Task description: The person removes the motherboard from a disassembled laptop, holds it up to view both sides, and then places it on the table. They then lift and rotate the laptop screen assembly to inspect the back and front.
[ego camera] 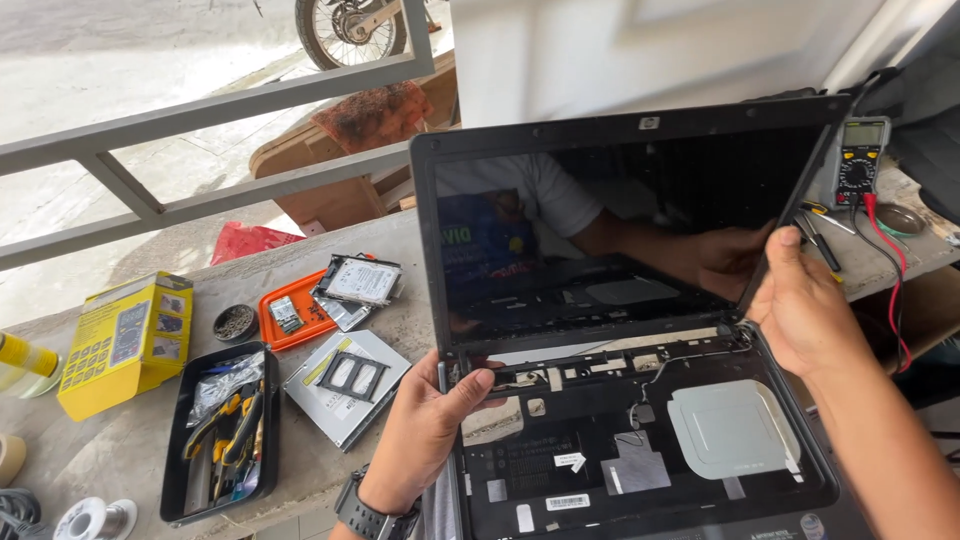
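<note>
**Laptop with its keyboard deck stripped out**

Laptop (pixel 640 400) sits at the near right of the tabletop (pixel 90 440), lid up, screen (pixel 600 230) dark. Going left to right: yellow box (pixel 125 340), black tray of tools (pixel 220 430), silver optical drive (pixel 345 385). Left hand (pixel 425 425) pinches the lid's lower left corner by the hinge. Right hand (pixel 800 300) grips the lid's right edge. Multimeter (pixel 860 160) sits far right.

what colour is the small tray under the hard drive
Orange tray, seen in the head view.
</note>
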